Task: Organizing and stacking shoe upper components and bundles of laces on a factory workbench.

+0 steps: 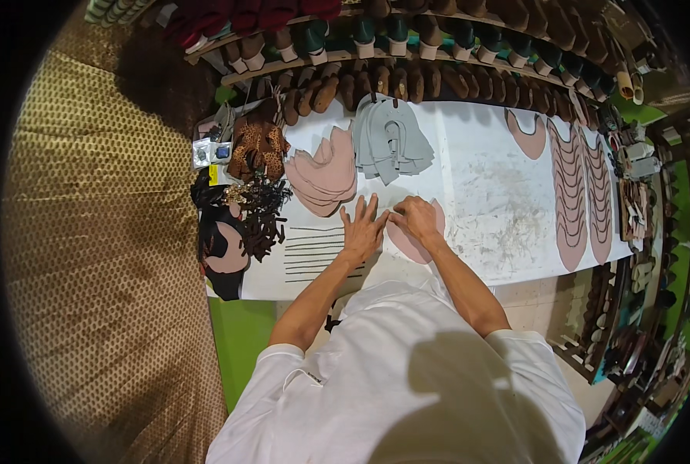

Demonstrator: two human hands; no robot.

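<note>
both hands (391, 224) press flat a pink leather piece (408, 244).

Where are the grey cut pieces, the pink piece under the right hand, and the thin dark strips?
Grey stack (390, 139), head view, middle of top piece.
Pink piece (408, 246), head view, lower edge.
Dark strips (314, 246), head view, middle strip.

You look down from one wide fisheye camera worn on your head, facing forward and steeply downward over your white-shirted shoulders. The long white-topped desk (476, 193) sits close below, bending toward the dark round rim, and wooden shelves of shoe lasts (438, 77) curve beyond it.
</note>
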